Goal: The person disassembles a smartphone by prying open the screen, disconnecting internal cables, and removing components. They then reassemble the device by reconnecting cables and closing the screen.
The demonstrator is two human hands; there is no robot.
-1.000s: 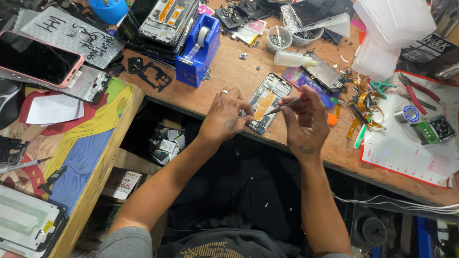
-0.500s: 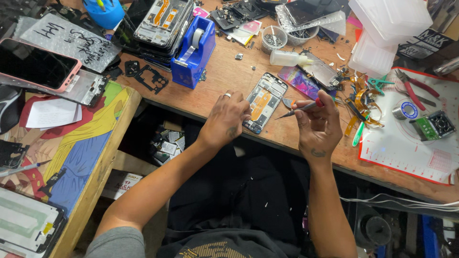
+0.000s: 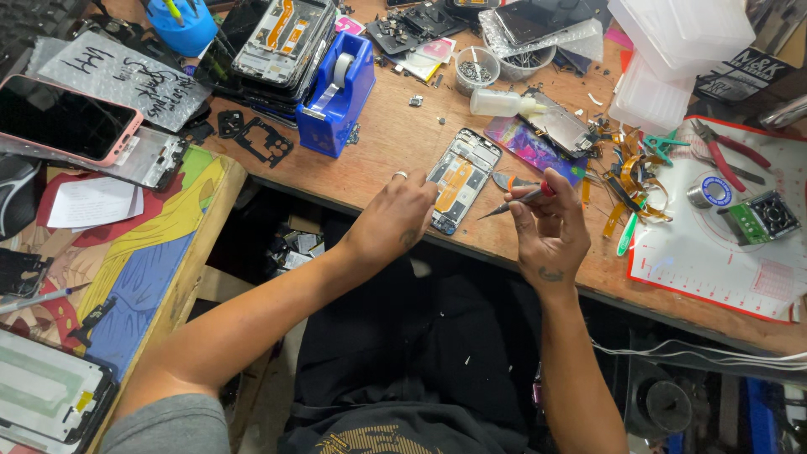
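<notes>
Count: two hands point(image 3: 395, 220) point(image 3: 551, 231); one opened phone point(image 3: 458, 179); one screwdriver point(image 3: 514, 200); one blue tape dispenser point(image 3: 336, 97); one red-handled pliers point(image 3: 727, 151).

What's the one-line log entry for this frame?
left hand: steadies opened phone on bench edge | right hand: holds screwdriver, tip just off phone | tape dispenser: upper left
</notes>
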